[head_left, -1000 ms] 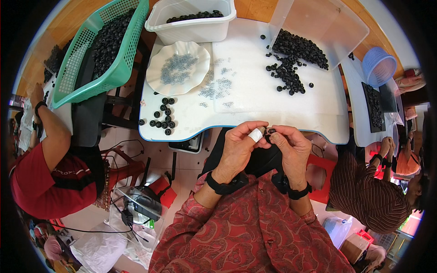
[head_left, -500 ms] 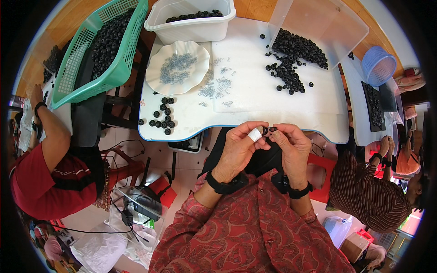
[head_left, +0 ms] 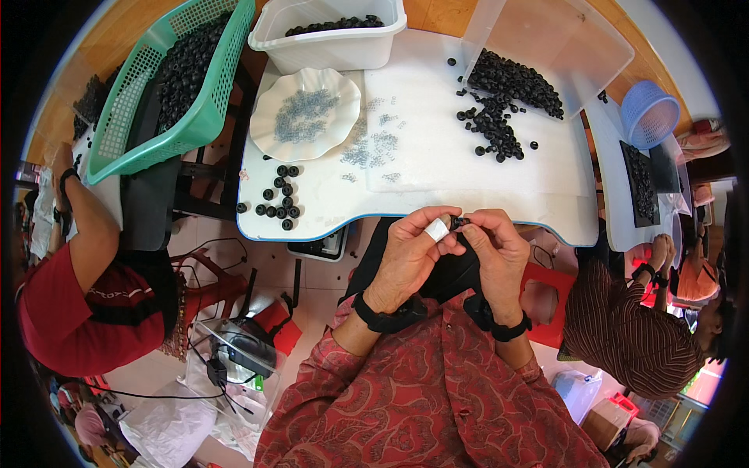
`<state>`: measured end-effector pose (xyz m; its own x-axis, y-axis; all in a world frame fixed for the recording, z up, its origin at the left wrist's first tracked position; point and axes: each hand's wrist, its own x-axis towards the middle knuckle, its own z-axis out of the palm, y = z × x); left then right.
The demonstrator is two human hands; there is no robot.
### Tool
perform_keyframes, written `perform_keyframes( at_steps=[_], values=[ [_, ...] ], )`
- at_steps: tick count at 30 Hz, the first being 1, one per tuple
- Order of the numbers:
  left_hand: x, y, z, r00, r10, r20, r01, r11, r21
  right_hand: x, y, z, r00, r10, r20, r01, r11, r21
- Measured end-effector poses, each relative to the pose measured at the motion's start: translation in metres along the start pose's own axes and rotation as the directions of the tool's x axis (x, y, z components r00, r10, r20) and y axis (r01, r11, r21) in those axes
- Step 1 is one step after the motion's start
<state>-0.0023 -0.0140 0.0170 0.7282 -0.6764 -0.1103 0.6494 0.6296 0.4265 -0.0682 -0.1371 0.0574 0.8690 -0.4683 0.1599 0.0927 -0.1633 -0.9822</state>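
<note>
Just past the table's front edge, my left hand and my right hand meet fingertip to fingertip. White tape is wrapped round a digit of the left hand. Pinched between both hands is a small black round part; its far side and details are hidden by the fingers. Similar loose black round parts lie at the table's left front. Small clear pieces like tiny springs are scattered mid-table, with more of them heaped in a white wavy-edged plate.
A white tub of black parts stands behind the plate. At the back right, a tipped clear bin spills a pile of black parts. Left of the table is a green basket. Co-workers sit on both sides; a red stool is beside me.
My right fingers have shifted slightly left, closer to the left fingertips, and less of the black part shows between them. The table's contents look the same.
</note>
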Motion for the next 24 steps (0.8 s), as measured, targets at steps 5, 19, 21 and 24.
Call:
perform_keyframes(
  at_steps=[5,19,21,24],
  values=[
    [0.0007,-0.0001,0.0014,1.000,0.005,-0.010,-0.005,1.000,0.019,0.0010,-0.0019,0.0000,1.000,-0.017,-0.001,0.017,0.999,-0.029],
    [0.0002,-0.0006,0.0009,0.997,0.068,-0.028,-0.065,0.990,0.122,0.0024,-0.0047,0.0050,0.996,-0.092,0.005,0.092,0.981,-0.170],
    [-0.0004,-0.0002,0.0012,0.998,0.064,-0.023,-0.061,0.989,0.136,0.0019,-0.0036,0.0059,0.994,-0.108,0.004,0.107,0.974,-0.200],
    [-0.0007,0.0001,0.0029,0.996,0.085,-0.030,-0.080,0.984,0.161,0.0011,0.0003,0.0067,0.992,-0.127,-0.004,0.122,0.966,-0.226]
  ],
)
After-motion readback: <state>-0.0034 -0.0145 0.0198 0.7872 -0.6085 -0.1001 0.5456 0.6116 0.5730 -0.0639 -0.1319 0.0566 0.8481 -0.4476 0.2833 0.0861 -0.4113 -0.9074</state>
